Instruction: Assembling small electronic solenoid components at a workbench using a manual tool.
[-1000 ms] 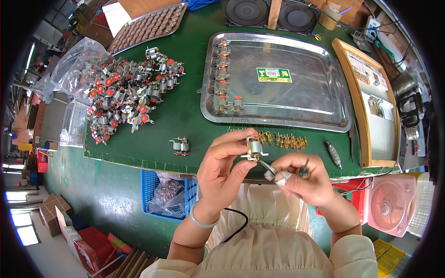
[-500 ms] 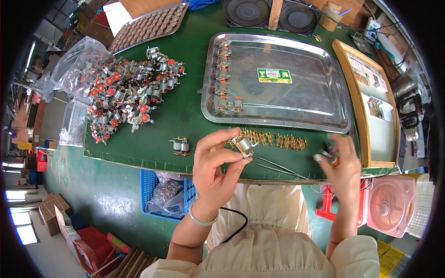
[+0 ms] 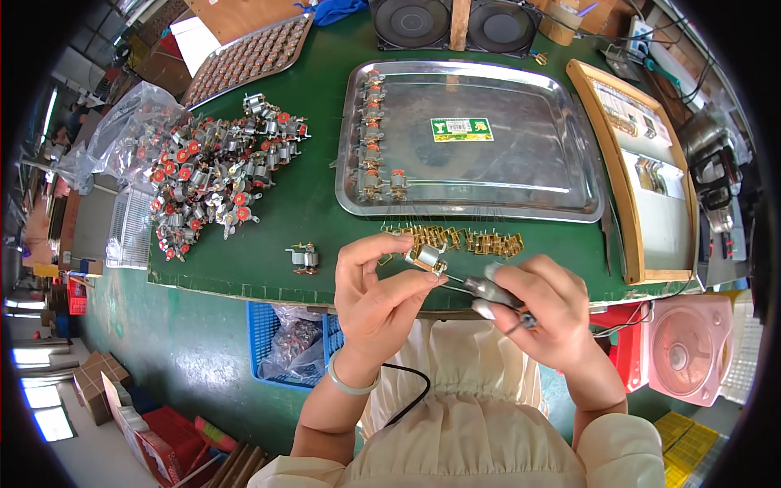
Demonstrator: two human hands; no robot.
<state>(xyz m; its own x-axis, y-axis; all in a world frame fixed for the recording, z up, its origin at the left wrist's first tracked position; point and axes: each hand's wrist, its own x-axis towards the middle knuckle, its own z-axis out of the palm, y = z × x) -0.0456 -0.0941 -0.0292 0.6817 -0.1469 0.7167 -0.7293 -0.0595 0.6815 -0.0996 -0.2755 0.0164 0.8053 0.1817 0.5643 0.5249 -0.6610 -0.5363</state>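
Observation:
Between the thumb and fingers of my left hand (image 3: 378, 297), above the front edge of the green table, is a small silver coil-like part (image 3: 426, 257) with a brass-coloured frame. My right hand (image 3: 543, 305) is closed round a short dark grey tool (image 3: 490, 291), blurred, its kind unclear. The tool points toward the silver part; I cannot tell whether they touch. Thin tweezers (image 3: 456, 285) on the table are partly covered by my right hand. Just beyond my hands lies a row of brass-coloured brackets (image 3: 495, 244). A single silver part (image 3: 305, 258) lies left of my left hand.
A steel tray (image 3: 521, 163) beyond the brackets holds a column of parts along its left side. A heap of red-capped metal parts (image 3: 215, 167) lies left, beside a plastic bag (image 3: 130, 122). A wooden-framed box (image 3: 683, 244) stands right. Two black speakers (image 3: 411, 24) are at the back.
My right hand has moved left with the dark tool, close to the silver part. My left hand keeps hold of that part. The whole view has shifted slightly.

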